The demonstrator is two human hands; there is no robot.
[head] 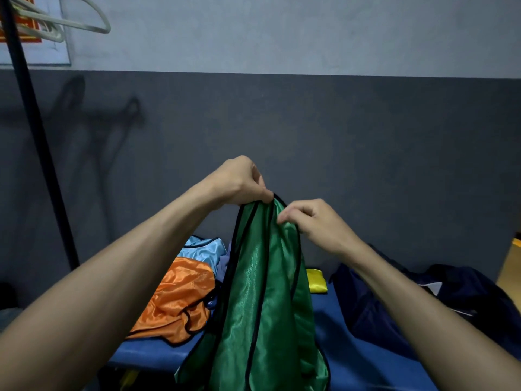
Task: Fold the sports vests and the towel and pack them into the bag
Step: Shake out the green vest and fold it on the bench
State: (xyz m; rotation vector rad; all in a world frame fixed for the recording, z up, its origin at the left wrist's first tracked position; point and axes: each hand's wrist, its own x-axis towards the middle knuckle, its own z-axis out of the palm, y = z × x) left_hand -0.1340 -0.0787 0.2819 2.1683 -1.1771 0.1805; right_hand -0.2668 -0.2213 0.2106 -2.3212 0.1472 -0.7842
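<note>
The top edge of the green vest (253, 292) is pinched by the curled fingers of the left hand (239, 182), and a fold just beside it is pinched by the right hand (313, 221), so the vest is held up in the air and hangs down in front of the blue bench (329, 342). An orange vest (177, 300) is lying crumpled on the bench to the left, with a light blue vest (201, 248) behind it. A yellow piece (317, 280) is half hidden behind the green one. The dark navy bag (394, 303) is slumped on the right. Hangers (84, 21) are seen up on a rack pole (33, 136).
</note>
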